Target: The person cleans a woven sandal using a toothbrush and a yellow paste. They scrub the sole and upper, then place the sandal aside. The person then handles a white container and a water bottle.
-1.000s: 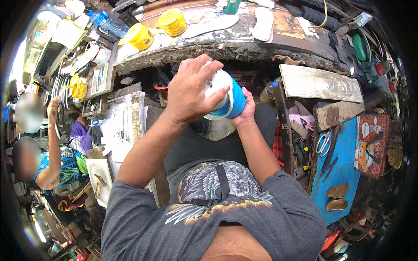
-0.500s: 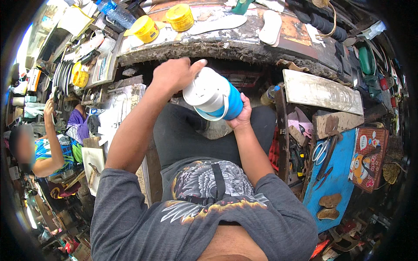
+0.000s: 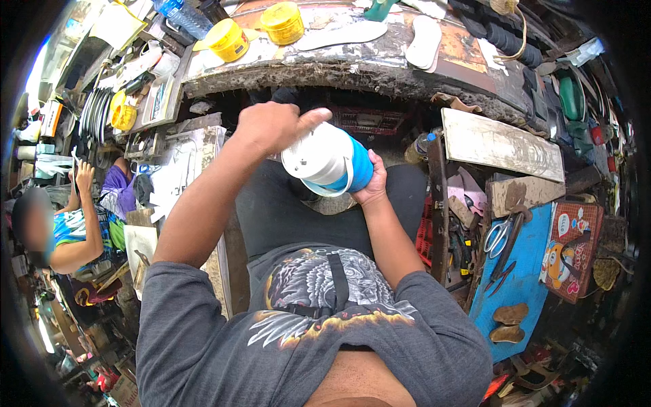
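Note:
A blue and white water jug (image 3: 344, 160) is tilted above my lap, its white lid (image 3: 312, 152) turned toward the left and its pale carrying handle hanging at the near side. My right hand (image 3: 372, 183) grips the blue body from the right, near its base. My left hand (image 3: 277, 126) is at the lid's upper left edge, thumb stretched across the top; its other fingers curl down and are mostly hidden.
Ahead runs a worn workbench (image 3: 325, 76) with two yellow tubs (image 3: 282, 24) and white insoles (image 3: 424, 42). On the right, scissors (image 3: 499, 239) and brown sole pieces (image 3: 508, 323) lie on a blue board (image 3: 485, 305). Another person (image 3: 74, 234) sits at the left.
My left hand has shifted slightly down and turned on the lid, its thumb now flatter. The jug has moved a little down and left. The person at left has lowered a raised hand.

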Motion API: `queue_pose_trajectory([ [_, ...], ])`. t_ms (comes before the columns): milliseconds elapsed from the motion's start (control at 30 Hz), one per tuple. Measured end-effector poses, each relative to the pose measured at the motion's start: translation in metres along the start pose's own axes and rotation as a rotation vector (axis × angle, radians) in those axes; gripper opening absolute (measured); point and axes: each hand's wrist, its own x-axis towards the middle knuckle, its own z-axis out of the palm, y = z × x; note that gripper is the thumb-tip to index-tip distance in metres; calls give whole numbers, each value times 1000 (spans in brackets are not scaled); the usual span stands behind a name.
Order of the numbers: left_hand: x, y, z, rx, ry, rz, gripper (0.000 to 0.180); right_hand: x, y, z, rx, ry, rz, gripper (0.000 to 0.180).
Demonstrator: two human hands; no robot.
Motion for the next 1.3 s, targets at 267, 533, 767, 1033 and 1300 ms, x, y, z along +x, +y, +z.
queue_pose_trajectory([
  [267, -24, -13, 24, -162, 125, 864, 97, -4, -5, 4, 12, -37, 43, 57],
  [533, -13, 9, -12, 57, 15, 24, 82, -2, -1, 0, -37, 14, 22, 59],
  [767, -33, -2, 12, -82, 201, 837, 105, -9, -7, 11, 8, -70, 58, 65],
  [1033, -29, 17, -8, 58, 134, 574, 98, -9, -6, 17, -6, 9, 41, 68],
  [1300, -21, -30, 1, -1031, 64, 210, 89, -8, -12, 5, 28, -82, -93, 72],
])
